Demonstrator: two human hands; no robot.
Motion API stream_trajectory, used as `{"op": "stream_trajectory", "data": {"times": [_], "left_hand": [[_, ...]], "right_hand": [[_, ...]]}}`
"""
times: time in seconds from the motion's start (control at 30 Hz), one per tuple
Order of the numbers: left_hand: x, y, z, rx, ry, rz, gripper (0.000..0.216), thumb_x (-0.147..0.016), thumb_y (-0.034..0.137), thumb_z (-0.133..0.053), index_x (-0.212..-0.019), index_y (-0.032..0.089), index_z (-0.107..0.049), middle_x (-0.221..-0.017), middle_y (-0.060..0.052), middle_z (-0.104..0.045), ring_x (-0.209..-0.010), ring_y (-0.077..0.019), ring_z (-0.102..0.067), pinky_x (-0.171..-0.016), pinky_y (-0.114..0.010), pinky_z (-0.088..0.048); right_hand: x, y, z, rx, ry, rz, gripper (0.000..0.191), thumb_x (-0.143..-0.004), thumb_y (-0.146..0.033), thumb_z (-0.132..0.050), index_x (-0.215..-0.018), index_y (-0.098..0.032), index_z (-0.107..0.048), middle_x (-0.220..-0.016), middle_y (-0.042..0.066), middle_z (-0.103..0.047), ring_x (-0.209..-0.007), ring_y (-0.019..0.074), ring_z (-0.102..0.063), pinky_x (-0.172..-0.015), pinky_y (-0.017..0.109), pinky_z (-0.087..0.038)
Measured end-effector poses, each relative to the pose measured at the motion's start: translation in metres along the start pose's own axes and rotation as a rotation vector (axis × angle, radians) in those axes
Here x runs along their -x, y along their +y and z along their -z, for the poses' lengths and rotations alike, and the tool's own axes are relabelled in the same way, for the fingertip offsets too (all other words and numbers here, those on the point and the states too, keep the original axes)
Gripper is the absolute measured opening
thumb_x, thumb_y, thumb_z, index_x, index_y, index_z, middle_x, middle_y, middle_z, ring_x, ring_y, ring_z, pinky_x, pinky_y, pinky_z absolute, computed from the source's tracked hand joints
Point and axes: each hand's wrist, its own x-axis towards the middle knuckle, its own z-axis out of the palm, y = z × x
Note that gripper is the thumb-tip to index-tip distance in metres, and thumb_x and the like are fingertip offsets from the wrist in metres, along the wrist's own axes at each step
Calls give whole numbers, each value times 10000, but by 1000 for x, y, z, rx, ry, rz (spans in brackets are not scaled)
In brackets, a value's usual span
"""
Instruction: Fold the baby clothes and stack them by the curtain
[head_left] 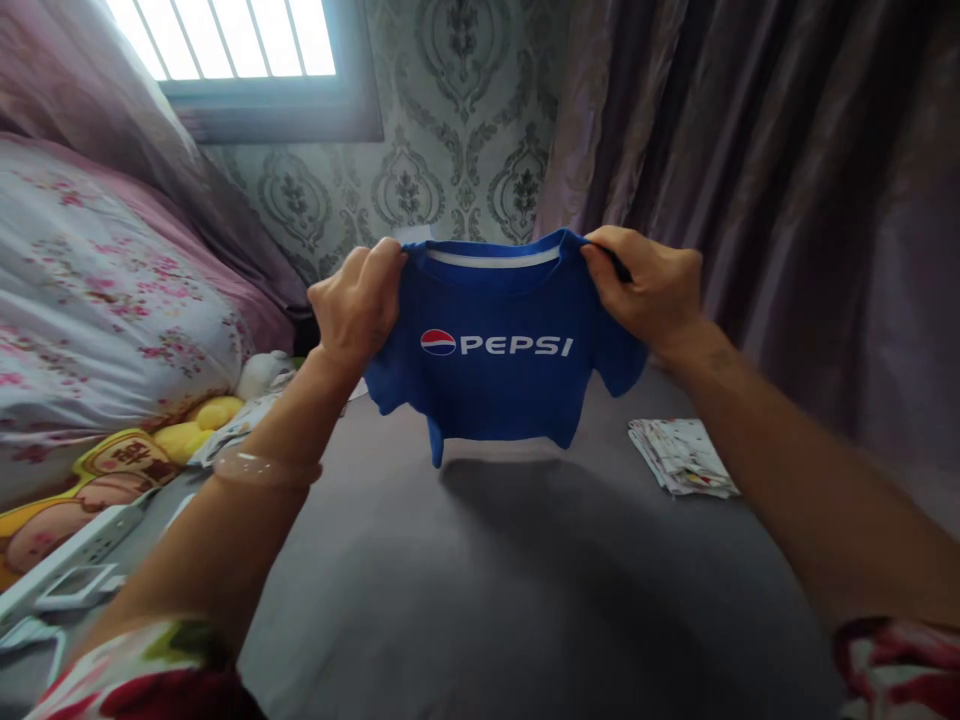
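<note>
A small blue T-shirt with a white PEPSI logo hangs in the air, front facing me, above a grey bed sheet. My left hand pinches its left shoulder. My right hand pinches its right shoulder. The shirt is spread flat between both hands, its hem just above the sheet. A clear bangle sits on my left wrist.
A folded patterned cloth lies on the sheet at the right. A floral quilt, soft toys and a white power strip crowd the left. Dark curtains hang at right, with a window ahead.
</note>
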Motion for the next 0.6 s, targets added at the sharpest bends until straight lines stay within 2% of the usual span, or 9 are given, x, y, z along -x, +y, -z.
{"op": "stream_trajectory", "data": {"times": [0.07, 0.13, 0.23, 0.33, 0.4, 0.5, 0.53, 0.6], "left_hand": [[-1, 3, 26, 38, -44, 4, 325, -973, 462, -383, -1098, 252, -598, -981, -47, -662, -1088, -194, -613, -885, -294, -493], [-5, 11, 55, 76, -82, 13, 259, -945, 454, -453, -1084, 304, -612, -1027, -15, -664, -1148, -208, -583, -942, -307, -488], [-17, 25, 97, 77, -129, -33, 232, -890, 410, -556, -1105, 358, -628, -1136, 41, -643, -1197, -241, -541, -1055, -338, -431], [-36, 32, 121, 206, -217, -58, 194, -854, 397, -618, -1037, 346, -658, -1061, 58, -642, -1199, -277, -526, -1029, -394, -460], [-48, 27, 121, 270, -250, -42, 175, -839, 404, -639, -982, 311, -677, -919, 38, -638, -1088, -276, -581, -934, -398, -511], [-52, 4, 93, 323, -383, -26, 193, -836, 425, -636, -919, 265, -703, -703, 16, -598, -757, -193, -626, -718, -313, -541], [-47, -6, 77, 361, -504, -40, 205, -844, 426, -621, -905, 250, -707, -691, 11, -616, -685, -169, -610, -650, -286, -527], [-27, -29, 40, 459, -718, -50, 250, -850, 442, -594, -849, 214, -699, -734, -7, -663, -661, -146, -600, -587, -243, -491]], "right_hand": [[-1, -8, 21, -9, 26, 46, 317, -984, -429, -411, -1068, -237, -650, -990, -1, -723, -864, 160, -684, -695, 277, -509], [-4, -20, 46, -42, 21, 26, 316, -969, -457, -432, -1039, -252, -662, -955, -9, -719, -832, 168, -682, -701, 296, -524], [-16, -37, 81, -103, -42, -102, 290, -940, -506, -460, -982, -321, -680, -871, -6, -701, -809, 207, -670, -716, 346, -537], [-32, -43, 99, -242, -165, -212, 221, -887, -537, -533, -924, -388, -693, -823, 7, -692, -770, 240, -658, -675, 378, -546], [-39, -40, 95, -398, -257, -273, 205, -848, -545, -587, -912, -386, -701, -791, 13, -695, -724, 247, -653, -623, 386, -549], [-34, -29, 64, -572, -419, -365, 262, -825, -538, -624, -898, -305, -719, -751, 29, -707, -661, 234, -651, -538, 366, -530], [-28, -25, 49, -602, -472, -385, 286, -823, -531, -629, -880, -268, -723, -743, 36, -711, -650, 228, -651, -522, 350, -519], [-7, -18, 14, -614, -581, -393, 318, -830, -510, -625, -850, -209, -725, -737, 34, -713, -657, 207, -653, -555, 320, -514]]}}
